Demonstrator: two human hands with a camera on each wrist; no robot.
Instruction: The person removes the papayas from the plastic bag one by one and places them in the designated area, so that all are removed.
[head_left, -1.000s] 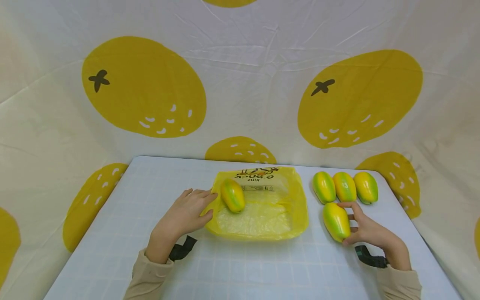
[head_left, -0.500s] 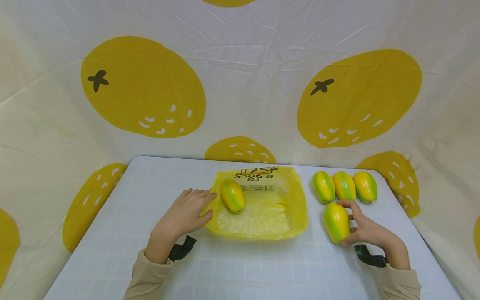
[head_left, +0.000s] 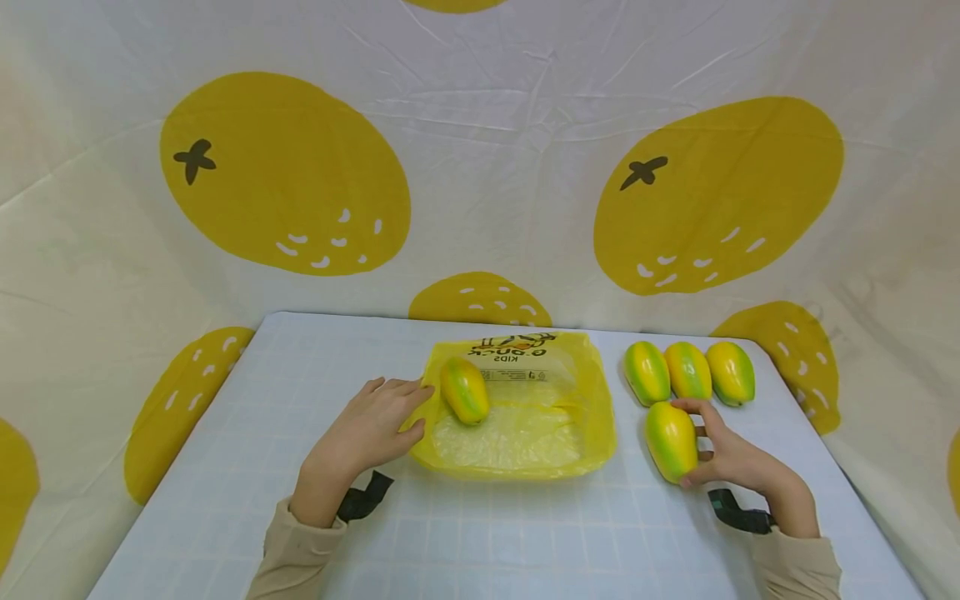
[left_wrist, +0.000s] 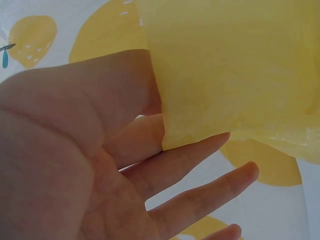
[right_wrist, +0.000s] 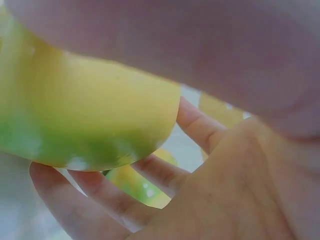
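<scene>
On the table lies a yellow plastic bag [head_left: 517, 462], its mouth spread wide, and a yellow-green papaya [head_left: 465, 392] sits in its left part. My left hand [head_left: 372, 423] is at the bag's left edge with fingers spread and extended. In the left wrist view the bag's yellow film [left_wrist: 230, 75] covers the ends of the thumb and a finger. My right hand [head_left: 731, 454] holds a second papaya [head_left: 670, 442] to the right of the bag, thumb at its near end and fingers along its far right side. The right wrist view shows this papaya [right_wrist: 100, 110] between thumb and fingers.
Three more papayas [head_left: 688, 372] lie in a row at the table's back right, just beyond the held one. A light checked cloth covers the table [head_left: 517, 542]. Fabric printed with large yellow fruit [head_left: 285, 175] hangs behind and at both sides.
The papaya in my right hand has shifted very slightly away from me, together with the hand. My left hand, the bag and the other papayas stay in place.
</scene>
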